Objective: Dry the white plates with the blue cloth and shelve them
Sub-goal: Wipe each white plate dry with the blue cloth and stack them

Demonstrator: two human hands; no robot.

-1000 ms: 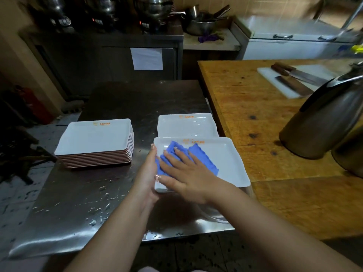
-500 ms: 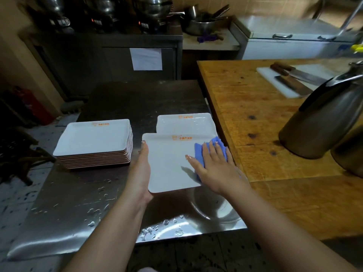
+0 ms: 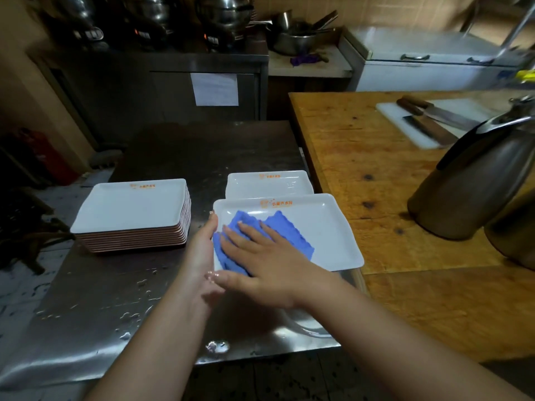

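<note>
A white rectangular plate [image 3: 327,233] with an orange logo is held just above the wet steel table [image 3: 115,299]. My left hand [image 3: 202,247] grips its left edge, thumb on the rim. My right hand [image 3: 269,264] presses the blue cloth [image 3: 289,233] flat onto the plate's left half with straight fingers. Another white plate [image 3: 269,185] lies just behind it. A tall stack of white plates [image 3: 130,209] stands to the left on the same table.
A wooden table [image 3: 376,169] adjoins on the right, carrying a metal kettle [image 3: 474,186] and a white cutting board with knives [image 3: 425,120]. A metal bowl's rim [image 3: 307,328] shows under my right wrist. Pots and a steel cabinet stand at the back.
My right hand has slid the blue cloth from the plate's right edge across to its left half. The left hand keeps hold of the left edge.
</note>
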